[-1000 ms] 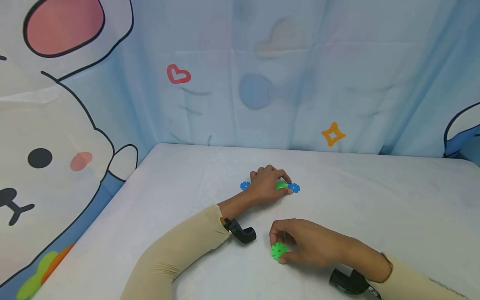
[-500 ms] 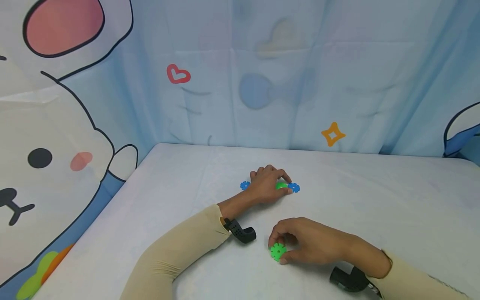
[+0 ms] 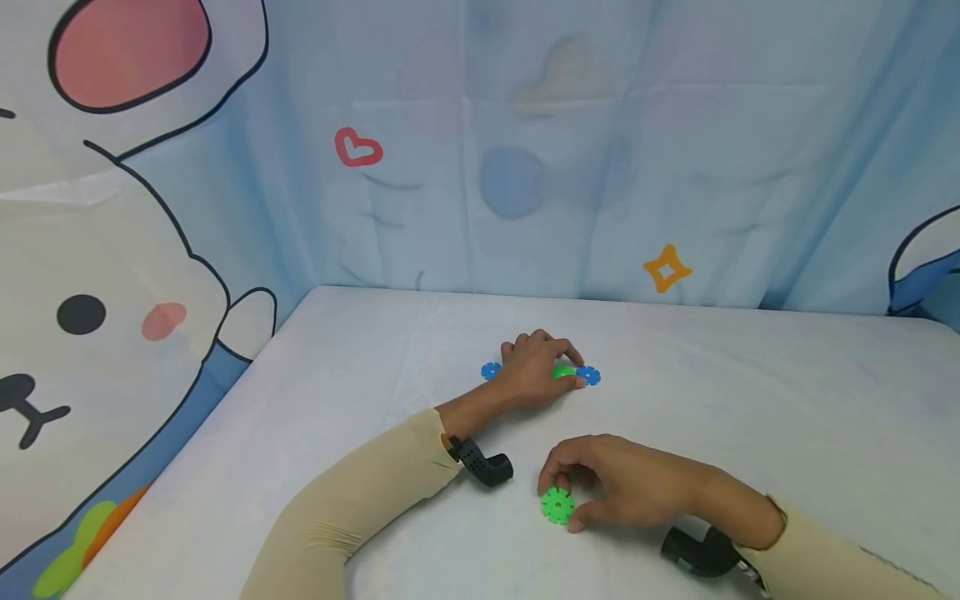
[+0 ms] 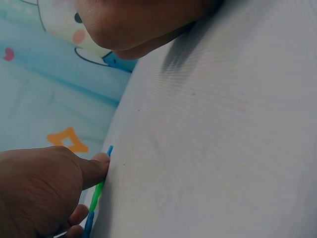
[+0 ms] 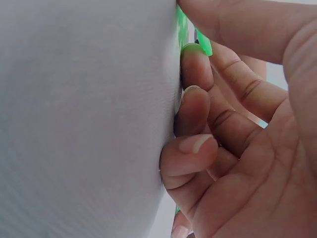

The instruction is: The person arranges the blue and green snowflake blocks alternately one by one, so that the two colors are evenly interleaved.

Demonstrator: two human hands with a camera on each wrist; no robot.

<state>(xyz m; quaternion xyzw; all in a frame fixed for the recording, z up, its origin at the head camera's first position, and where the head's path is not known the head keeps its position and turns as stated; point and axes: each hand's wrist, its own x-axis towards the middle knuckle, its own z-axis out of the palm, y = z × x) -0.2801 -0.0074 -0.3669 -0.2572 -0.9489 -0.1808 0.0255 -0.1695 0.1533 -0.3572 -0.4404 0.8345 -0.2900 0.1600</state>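
rt hand (image 3: 622, 487) pinches green disc (image 3: 558, 505), mid-table (image 3: 750, 392).

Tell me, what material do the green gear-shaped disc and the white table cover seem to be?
The green gear-shaped disc, pinched by the right hand, looks like thin moulded plastic: uniform bright colour, clean notches, small holes. The white table cover seems woven fabric, matte; the right wrist view shows fine ribbing.
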